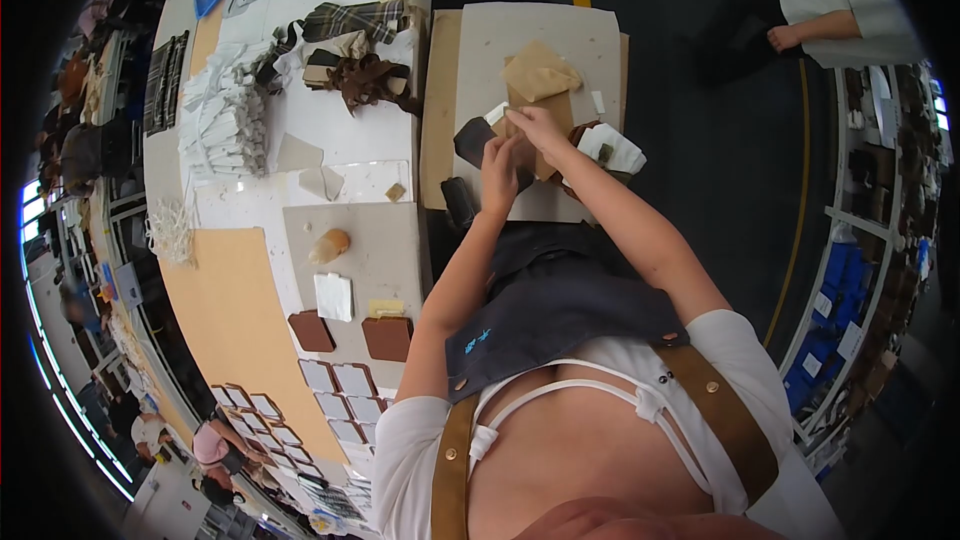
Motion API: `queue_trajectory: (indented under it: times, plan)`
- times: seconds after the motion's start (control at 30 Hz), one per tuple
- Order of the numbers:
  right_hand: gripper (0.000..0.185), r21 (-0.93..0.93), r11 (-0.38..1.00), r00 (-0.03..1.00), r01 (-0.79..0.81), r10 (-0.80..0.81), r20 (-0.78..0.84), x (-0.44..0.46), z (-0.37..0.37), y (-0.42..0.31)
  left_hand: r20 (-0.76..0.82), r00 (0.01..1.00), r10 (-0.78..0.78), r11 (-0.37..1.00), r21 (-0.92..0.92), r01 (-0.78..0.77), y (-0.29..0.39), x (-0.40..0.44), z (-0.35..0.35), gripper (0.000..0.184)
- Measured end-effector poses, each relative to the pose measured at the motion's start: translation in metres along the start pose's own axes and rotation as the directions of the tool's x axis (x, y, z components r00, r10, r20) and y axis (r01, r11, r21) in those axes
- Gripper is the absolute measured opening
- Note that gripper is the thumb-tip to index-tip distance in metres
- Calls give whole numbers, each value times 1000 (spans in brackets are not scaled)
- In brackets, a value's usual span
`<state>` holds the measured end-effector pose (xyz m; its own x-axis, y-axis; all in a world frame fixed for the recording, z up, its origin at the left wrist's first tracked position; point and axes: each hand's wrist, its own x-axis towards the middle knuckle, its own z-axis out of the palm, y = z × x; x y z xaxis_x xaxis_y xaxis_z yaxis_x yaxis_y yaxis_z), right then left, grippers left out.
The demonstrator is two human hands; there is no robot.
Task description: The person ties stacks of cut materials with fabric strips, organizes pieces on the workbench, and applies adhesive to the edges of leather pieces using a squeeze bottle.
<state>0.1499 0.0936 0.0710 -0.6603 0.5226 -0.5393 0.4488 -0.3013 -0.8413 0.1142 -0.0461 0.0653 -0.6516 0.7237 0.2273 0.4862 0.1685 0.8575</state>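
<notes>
The right hand (540, 130) is bending its fingers in toward the thumb, their tips meeting beside a small white strip (496, 113); whether they are gripping it, I cannot tell. The left hand (501, 168) is curling partly closed just below, its fingertips lying next to a dark flat piece (473, 143); its grip is too hidden to tell.

Both hands are working over a board-topped surface (483, 50), with the strip and the dark piece lying toward its left side. A folded tan sheet (541, 72) is lying beyond the fingers, overlapping a brown sheet (556, 116) that is running under the right hand. A white cloth bundle (612, 149) is crowding the right forearm, and a black object (459, 202) is sitting at the near left edge.

Bare board is showing along the far edge and upper left. A narrow dark gap is separating this from the long, loaded white-topped surface (370, 150) on the left. On the right, dark floor (690, 180) is stretching open toward shelving (850, 220); another person's arm (825, 28) is showing well apart there.
</notes>
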Motion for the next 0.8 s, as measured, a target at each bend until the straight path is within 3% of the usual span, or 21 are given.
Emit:
queue_trajectory:
  times: [0.03,0.13,0.17,0.23,0.3,0.37,0.43,0.6,0.7,0.8]
  plan:
    - [21,-26,998,998,59,-59,-10,2,-4,4,7,1000,-7,1000,-12,7,3,-1,-5,31]
    - [22,97,995,1000,0,-3,24,-3,-19,6,-21,999,-44,999,-21,44,2,-6,-16,23]
    - [22,291,952,994,-95,78,70,-3,-25,7,-59,996,-62,998,-10,62,-4,-9,-15,21]
    - [21,443,888,992,-127,111,62,1,-29,11,-101,986,-131,991,13,133,-14,-15,-17,17]
    - [20,587,799,982,-133,187,-32,13,-35,26,-110,975,-192,954,212,212,-38,-25,-20,18]
    - [18,591,789,946,-166,296,-129,26,-47,52,-95,975,-200,908,356,221,-59,-40,-19,20]
    - [17,626,760,896,-174,386,-219,39,-49,69,-99,971,-217,902,361,238,-63,-34,-15,19]
    - [16,697,707,902,-117,369,-223,39,-50,65,-86,964,-252,905,331,266,-78,-28,-19,16]
    - [17,706,696,890,-127,395,-229,40,-47,70,-91,821,-564,820,55,569,-98,-37,0,18]
    - [19,675,727,923,-128,335,-187,40,-55,73,18,664,-747,611,-375,697,-95,-30,0,22]
